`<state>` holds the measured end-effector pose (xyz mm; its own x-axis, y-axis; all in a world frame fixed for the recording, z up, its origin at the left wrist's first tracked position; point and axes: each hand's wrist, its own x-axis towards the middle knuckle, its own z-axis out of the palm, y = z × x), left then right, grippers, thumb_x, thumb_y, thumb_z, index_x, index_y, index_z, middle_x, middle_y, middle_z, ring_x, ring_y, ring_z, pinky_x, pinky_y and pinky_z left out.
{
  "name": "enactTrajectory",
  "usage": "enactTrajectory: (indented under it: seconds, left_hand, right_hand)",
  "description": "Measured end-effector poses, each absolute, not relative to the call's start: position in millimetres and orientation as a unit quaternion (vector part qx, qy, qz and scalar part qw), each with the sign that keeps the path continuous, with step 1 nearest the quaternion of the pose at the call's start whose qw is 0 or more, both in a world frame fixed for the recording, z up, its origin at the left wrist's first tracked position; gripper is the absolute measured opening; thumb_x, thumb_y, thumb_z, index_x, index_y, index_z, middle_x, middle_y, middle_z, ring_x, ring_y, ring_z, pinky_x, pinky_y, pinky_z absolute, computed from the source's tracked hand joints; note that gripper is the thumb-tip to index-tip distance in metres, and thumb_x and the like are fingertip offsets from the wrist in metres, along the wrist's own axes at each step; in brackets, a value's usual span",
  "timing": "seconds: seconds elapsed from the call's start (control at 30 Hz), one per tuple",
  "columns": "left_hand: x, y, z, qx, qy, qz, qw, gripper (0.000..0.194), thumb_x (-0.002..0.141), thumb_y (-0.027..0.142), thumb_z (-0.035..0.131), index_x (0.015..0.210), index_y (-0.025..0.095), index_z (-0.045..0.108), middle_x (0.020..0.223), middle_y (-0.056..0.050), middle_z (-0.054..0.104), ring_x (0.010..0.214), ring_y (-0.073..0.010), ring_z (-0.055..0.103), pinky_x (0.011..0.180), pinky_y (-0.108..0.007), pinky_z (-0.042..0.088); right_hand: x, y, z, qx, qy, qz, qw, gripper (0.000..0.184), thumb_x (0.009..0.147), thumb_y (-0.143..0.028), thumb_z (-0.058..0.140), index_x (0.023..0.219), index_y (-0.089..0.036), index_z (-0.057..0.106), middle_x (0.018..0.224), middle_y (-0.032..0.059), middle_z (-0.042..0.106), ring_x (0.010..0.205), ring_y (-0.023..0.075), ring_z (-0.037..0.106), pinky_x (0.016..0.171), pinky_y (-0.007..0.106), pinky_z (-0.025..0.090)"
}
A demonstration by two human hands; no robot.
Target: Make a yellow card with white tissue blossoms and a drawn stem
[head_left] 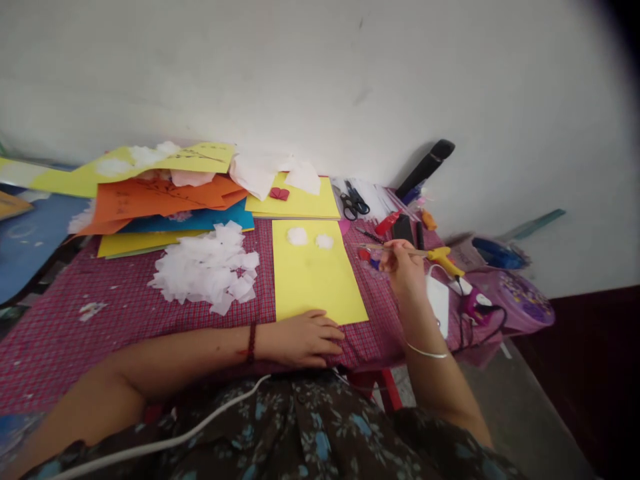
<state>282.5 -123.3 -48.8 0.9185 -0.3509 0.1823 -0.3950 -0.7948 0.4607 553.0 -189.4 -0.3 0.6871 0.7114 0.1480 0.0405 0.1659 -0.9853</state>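
Note:
My left hand [305, 339] lies flat with its fingers stretched out, across the near edge of a yellow paper sheet [320, 283]. Two small round white tufts [297, 236] sit side by side near the sheet's far edge. Right of the sheet, my right hand [403, 267] is raised and pinches a thin, light brown stick [373, 247], perhaps a brush. The stick points left; its tip is too small to make out. Close behind this hand is a yellow glue gun [445, 259]. A heap of white tissue paper pieces [207, 267] lies left of the sheet.
Stacked orange card [165, 200], yellow and blue cards stand at the back left. Black scissors [354, 200] lie at the back, by a red-capped bottle [387, 223]. A white device [438, 303], cables and a pink basket [520, 307] crowd the right. The wall rises behind.

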Motion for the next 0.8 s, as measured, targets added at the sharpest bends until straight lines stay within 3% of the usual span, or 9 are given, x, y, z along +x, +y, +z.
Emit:
enactTrajectory:
  seconds: [0.1, 0.2, 0.3, 0.5, 0.6, 0.67, 0.73, 0.8]
  left_hand:
    - [283, -124, -49, 0.949, -0.196, 0.044, 0.243, 0.036, 0.098, 0.039, 0.050, 0.130, 0.024, 0.057, 0.143, -0.006, 0.055, 0.133, -0.0228, 0.047, 0.115, -0.041, 0.024]
    - [282, -125, -49, 0.949, -0.201, 0.052, 0.236, 0.036, 0.098, 0.038, 0.052, 0.130, 0.023, 0.058, 0.143, -0.007, 0.055, 0.133, -0.0234, 0.047, 0.115, -0.041, 0.025]
    - [281, -123, -49, 0.947, -0.210, 0.068, 0.235, 0.035, 0.098, 0.037, 0.051, 0.129, 0.022, 0.059, 0.140, -0.009, 0.057, 0.130, -0.0229, 0.050, 0.114, -0.040, 0.028]
    - [279, -125, -55, 0.949, -0.198, 0.074, 0.233, 0.034, 0.096, 0.031, 0.052, 0.129, 0.023, 0.060, 0.140, -0.009, 0.058, 0.129, -0.0230, 0.052, 0.114, -0.039, 0.029]
    - [270, -137, -53, 0.963, -0.172, 0.039, 0.204, 0.037, 0.097, 0.032, 0.051, 0.134, 0.026, 0.056, 0.146, -0.007, 0.052, 0.134, -0.0222, 0.047, 0.118, -0.040, 0.023]
    - [258, -147, -47, 0.971, -0.133, 0.041, 0.193, 0.040, 0.099, 0.034, 0.049, 0.138, 0.028, 0.051, 0.149, -0.005, 0.050, 0.137, -0.0212, 0.044, 0.120, -0.041, 0.018]
    - [241, -156, -39, 0.979, -0.071, 0.062, 0.182, 0.042, 0.100, 0.036, 0.046, 0.141, 0.029, 0.048, 0.148, -0.004, 0.051, 0.138, -0.0209, 0.043, 0.121, -0.041, 0.018]
    - [219, -159, -34, 0.984, 0.018, 0.079, 0.156, 0.043, 0.101, 0.037, 0.042, 0.142, 0.027, 0.046, 0.146, -0.005, 0.051, 0.137, -0.0221, 0.043, 0.120, -0.041, 0.020]
  right_hand:
    - [542, -240, 8, -0.628, -0.326, 0.225, 0.670, 0.018, 0.086, -0.041, 0.060, 0.088, -0.023, 0.062, 0.054, -0.0045, 0.056, 0.039, 0.0082, 0.040, 0.038, 0.021, 0.034]
    - [526, -292, 3, -0.640, -0.310, 0.279, 0.645, 0.020, 0.079, -0.032, 0.068, 0.096, -0.025, 0.060, 0.087, 0.0004, 0.073, 0.048, 0.0092, 0.053, 0.047, 0.023, 0.046]
    - [513, -333, -14, -0.633, -0.263, 0.365, 0.630, 0.029, 0.077, -0.033, 0.070, 0.104, -0.026, 0.060, 0.115, 0.0048, 0.073, 0.063, 0.0127, 0.066, 0.058, 0.027, 0.055]
    - [510, -375, -46, -0.656, -0.167, 0.435, 0.594, 0.034, 0.078, -0.054, 0.065, 0.088, -0.022, 0.060, 0.097, 0.0085, 0.077, 0.061, 0.0161, 0.070, 0.056, 0.029, 0.056]
    - [511, -381, -52, -0.694, -0.201, 0.430, 0.541, 0.032, 0.074, -0.047, 0.073, 0.080, -0.022, 0.054, 0.078, 0.0022, 0.074, 0.047, 0.0108, 0.060, 0.045, 0.022, 0.048]
    - [512, -381, -53, -0.722, -0.248, 0.401, 0.506, 0.024, 0.077, -0.039, 0.071, 0.087, -0.023, 0.056, 0.064, -0.0041, 0.067, 0.039, 0.0089, 0.050, 0.039, 0.021, 0.041]
    - [513, -380, -52, -0.750, -0.311, 0.344, 0.471, 0.023, 0.082, -0.030, 0.065, 0.103, -0.024, 0.062, 0.067, -0.0035, 0.067, 0.048, 0.0123, 0.056, 0.046, 0.024, 0.048]
    - [515, -379, -51, -0.768, -0.378, 0.287, 0.429, 0.034, 0.084, -0.023, 0.059, 0.118, -0.025, 0.064, 0.095, 0.0029, 0.074, 0.082, 0.0184, 0.070, 0.072, 0.032, 0.058]
